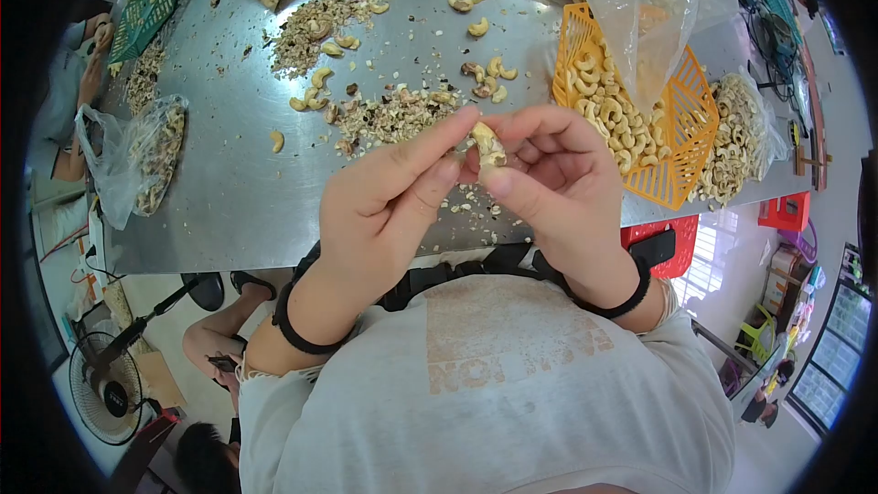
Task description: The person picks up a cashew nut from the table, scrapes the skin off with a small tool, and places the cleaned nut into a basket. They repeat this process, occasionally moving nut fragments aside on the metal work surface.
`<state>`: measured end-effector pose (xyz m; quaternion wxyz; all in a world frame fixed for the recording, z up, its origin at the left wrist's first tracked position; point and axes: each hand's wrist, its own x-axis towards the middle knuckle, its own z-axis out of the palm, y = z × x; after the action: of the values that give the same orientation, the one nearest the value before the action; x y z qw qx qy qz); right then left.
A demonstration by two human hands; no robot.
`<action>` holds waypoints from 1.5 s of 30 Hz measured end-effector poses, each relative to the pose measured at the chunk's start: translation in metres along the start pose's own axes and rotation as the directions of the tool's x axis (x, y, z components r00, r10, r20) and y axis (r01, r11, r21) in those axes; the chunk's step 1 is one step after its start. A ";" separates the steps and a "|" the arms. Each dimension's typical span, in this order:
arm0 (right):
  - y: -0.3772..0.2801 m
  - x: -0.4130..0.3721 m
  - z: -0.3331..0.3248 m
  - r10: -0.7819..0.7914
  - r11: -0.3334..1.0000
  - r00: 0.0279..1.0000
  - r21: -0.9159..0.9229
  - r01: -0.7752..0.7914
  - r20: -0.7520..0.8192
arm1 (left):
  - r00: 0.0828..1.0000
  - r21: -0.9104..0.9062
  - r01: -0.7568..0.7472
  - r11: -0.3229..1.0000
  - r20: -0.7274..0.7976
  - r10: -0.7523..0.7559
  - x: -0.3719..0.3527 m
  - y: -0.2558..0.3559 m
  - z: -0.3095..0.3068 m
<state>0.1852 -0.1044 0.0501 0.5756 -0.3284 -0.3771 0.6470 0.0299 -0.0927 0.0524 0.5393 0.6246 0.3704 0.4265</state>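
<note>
A pale, curved cashew nut (487, 144) with bits of skin on it is held up over the near part of the metal table. My right hand (569, 185) pinches it between thumb and fingers. From the other side, the closed thumb and forefinger of my left hand (389, 197) meet the nut's left edge; the exact contact is partly hidden. Just behind my hands lies a pile of skin flakes and nut crumbs (393, 116). Several loose cashews (485, 82) are scattered beyond it.
An orange plastic basket (700, 119) of cashews stands to the right, partly under a clear bag (681, 0). More nuts are heaped beside it (736, 133). A bag of scraps (157, 155) sits left, near a green basket (146, 9). Another person's hand (99, 37) shows at far left.
</note>
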 end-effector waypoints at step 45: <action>-0.002 -0.002 -0.003 0.003 0.992 0.998 0.127 -0.011 0.061 | 0.995 -0.114 0.078 0.990 0.077 -0.069 -0.005 0.013 0.005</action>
<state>0.1888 -0.1058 0.0507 0.5813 -0.2724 -0.3511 0.6816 0.0331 -0.1008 0.0645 0.6035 0.5929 0.3477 0.4042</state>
